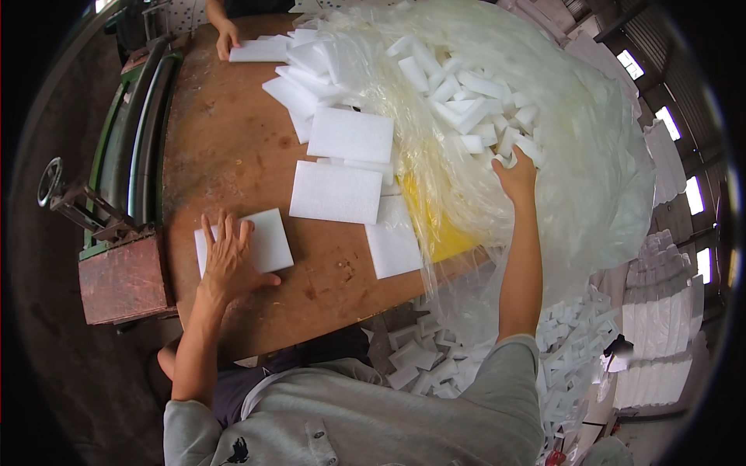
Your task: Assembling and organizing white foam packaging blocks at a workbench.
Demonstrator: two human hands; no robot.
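Note:
Near the front left of the table, my left hand (230,256) lies with fingers spread on a white foam sheet (271,239). It presses flat on the sheet rather than wrapping round it. My right hand (518,177) reaches out to the right over a heap of white foam blocks (466,97) in a large clear plastic bag (579,116). Its thumb and fingers are apart, with white foam right at the fingertips; whether they touch a block is hard to see. Between my hands lie several white foam sheets, among them a front one (336,191) and one near the table edge (394,237).
Across the brown table (225,147), another person's hand (226,39) touches a foam sheet (259,50). A green-framed roller machine (144,132) with a handwheel (51,182) borders the left side. Yellow material (435,217) shows under the plastic. Foam scraps (571,349) cover the floor at right.

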